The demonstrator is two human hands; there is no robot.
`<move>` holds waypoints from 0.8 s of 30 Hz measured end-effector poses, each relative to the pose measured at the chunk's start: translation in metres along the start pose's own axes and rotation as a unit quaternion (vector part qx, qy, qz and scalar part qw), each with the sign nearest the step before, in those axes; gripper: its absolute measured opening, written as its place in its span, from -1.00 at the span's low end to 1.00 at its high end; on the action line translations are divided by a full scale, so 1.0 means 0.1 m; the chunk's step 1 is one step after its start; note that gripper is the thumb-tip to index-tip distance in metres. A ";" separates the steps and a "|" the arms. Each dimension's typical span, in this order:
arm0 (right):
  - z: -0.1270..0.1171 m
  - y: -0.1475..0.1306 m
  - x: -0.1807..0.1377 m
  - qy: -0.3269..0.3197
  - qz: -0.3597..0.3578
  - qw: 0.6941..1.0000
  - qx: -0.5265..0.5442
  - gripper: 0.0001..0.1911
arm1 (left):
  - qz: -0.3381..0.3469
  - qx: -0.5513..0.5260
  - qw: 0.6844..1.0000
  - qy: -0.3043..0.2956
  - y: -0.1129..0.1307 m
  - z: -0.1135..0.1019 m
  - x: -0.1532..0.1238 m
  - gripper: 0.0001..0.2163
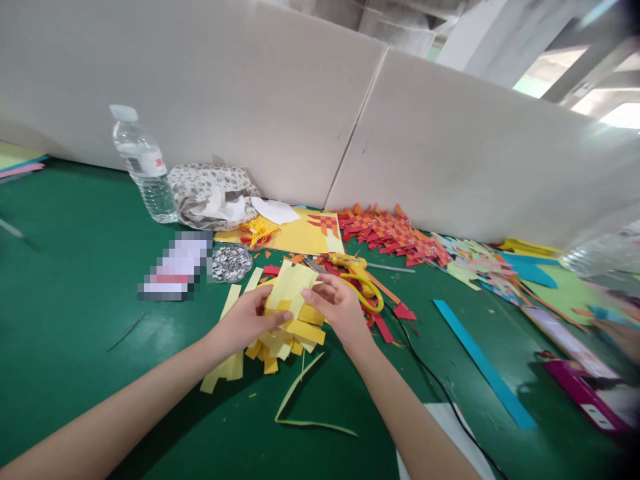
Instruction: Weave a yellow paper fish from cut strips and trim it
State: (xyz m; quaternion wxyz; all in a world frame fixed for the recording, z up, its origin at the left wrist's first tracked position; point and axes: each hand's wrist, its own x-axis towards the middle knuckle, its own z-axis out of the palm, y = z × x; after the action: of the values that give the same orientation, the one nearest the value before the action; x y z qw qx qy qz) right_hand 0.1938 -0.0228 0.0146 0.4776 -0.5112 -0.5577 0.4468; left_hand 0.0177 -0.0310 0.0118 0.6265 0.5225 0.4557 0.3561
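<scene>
Between my two hands is a piece of woven paper strips (290, 291), pale yellow with deeper yellow strips crossing it. My left hand (261, 310) pinches its left side, thumb on top and fingers behind. At the upper right edge my right hand (336, 305) grips it between thumb and fingers. Loose ends of yellow strips (270, 363) stick out below and to the sides. Left of it lie pale yellow strips (235, 363). Yellow-handled scissors (357, 270) rest just beyond my right hand, their blades partly hidden. A thin folded green strip (287, 403) lies nearer to me.
Red and orange woven paper fish (395, 233) are heaped by the partition (210, 87). A water bottle (145, 167), a cloth bag (210, 190), a bag of googly eyes (231, 264) and a blurred-out phone (180, 267) stand left. Right are a blue strip (483, 360) and a black cable (435, 380).
</scene>
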 end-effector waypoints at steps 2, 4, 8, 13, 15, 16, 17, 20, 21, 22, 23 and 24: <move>0.01 0.00 -0.01 -0.010 -0.015 0.999 -0.041 -0.65 | 0.001 0.003 1.000 -0.001 -0.01 0.00 0.01 -0.70; 0.01 -0.01 -0.03 -0.007 -0.035 0.997 -0.066 -0.72 | 0.000 -0.003 1.000 -0.011 -0.02 0.00 0.01 -0.67; -0.01 -0.01 -0.04 0.004 -0.046 0.997 -0.064 -0.79 | -0.016 -0.034 0.999 -0.026 0.00 0.01 0.00 -0.68; 0.00 -0.02 -0.04 0.018 -0.038 0.997 -0.064 -0.80 | -0.029 -0.043 0.998 -0.031 0.03 0.02 -0.02 -0.74; 0.01 -0.02 -0.05 0.033 -0.038 0.997 -0.065 -0.81 | -0.029 -0.039 0.998 -0.042 0.01 0.01 -0.02 -0.73; 0.02 -0.02 -0.05 0.039 -0.038 0.996 -0.066 -0.81 | -0.027 -0.038 0.998 -0.049 -0.01 0.01 -0.02 -0.73; 0.02 -0.03 -0.05 0.044 -0.037 0.996 -0.066 -0.81 | -0.023 -0.038 0.998 -0.055 -0.02 0.01 -0.02 -0.72; 0.03 -0.03 -0.05 0.044 -0.031 0.997 -0.063 -0.80 | -0.006 -0.039 0.997 -0.070 -0.06 0.00 -0.01 -0.70; 0.03 -0.03 -0.05 0.043 -0.031 0.997 -0.059 -0.80 | -0.002 -0.035 0.997 -0.070 -0.07 0.00 -0.01 -0.70; 0.04 -0.03 -0.05 0.042 -0.031 0.997 -0.054 -0.79 | 0.001 -0.030 0.997 -0.068 -0.07 0.00 -0.01 -0.70; 0.03 -0.03 -0.05 0.039 -0.031 0.998 -0.048 -0.79 | 0.002 -0.023 0.998 -0.064 -0.07 0.00 -0.01 -0.70; 0.03 -0.02 -0.04 0.035 -0.031 0.998 -0.042 -0.78 | 0.002 -0.015 0.998 -0.058 -0.07 0.00 0.00 -0.70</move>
State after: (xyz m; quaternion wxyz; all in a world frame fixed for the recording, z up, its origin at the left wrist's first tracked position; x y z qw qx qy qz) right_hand 0.1903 -0.0275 0.0162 0.4883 -0.5290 -0.5744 0.3896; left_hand 0.0171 -0.0328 0.0047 0.6591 0.5337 0.4121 0.3330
